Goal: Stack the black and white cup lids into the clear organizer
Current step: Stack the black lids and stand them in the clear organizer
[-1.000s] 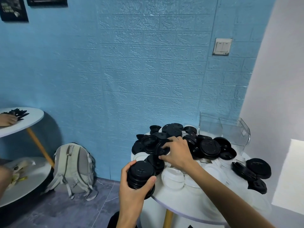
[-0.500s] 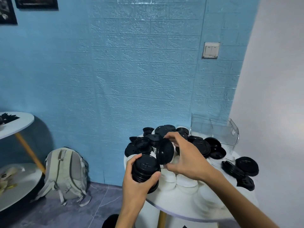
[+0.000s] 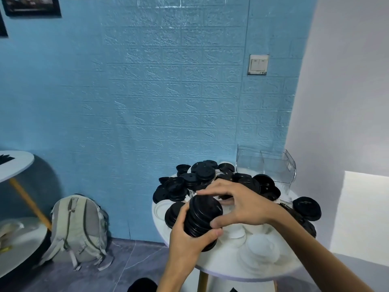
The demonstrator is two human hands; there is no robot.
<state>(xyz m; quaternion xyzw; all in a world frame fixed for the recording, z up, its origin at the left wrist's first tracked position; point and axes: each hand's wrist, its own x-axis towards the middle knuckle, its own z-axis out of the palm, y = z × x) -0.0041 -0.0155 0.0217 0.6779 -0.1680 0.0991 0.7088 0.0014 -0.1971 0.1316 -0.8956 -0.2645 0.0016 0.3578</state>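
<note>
My left hand (image 3: 187, 242) grips a stack of black lids (image 3: 202, 218) from below, above the near left edge of the round white table (image 3: 223, 268). My right hand (image 3: 237, 204) pinches the top lid of that stack between thumb and fingers. Loose black lids (image 3: 189, 182) lie heaped across the back of the table, with more black lids (image 3: 306, 207) at the right. White lids (image 3: 259, 247) lie in front of them. The clear organizer (image 3: 271, 167) stands at the back right, with nothing visible inside it.
A grey backpack (image 3: 77, 230) leans against the blue wall on the floor at left. A second white table (image 3: 14, 165) with a lower shelf stands at the far left. A white wall and a white block close off the right side.
My right hand picked a black lid out of the heap, carried it toward me and set it on top of the stack in my left hand. The camera has swung right.
</note>
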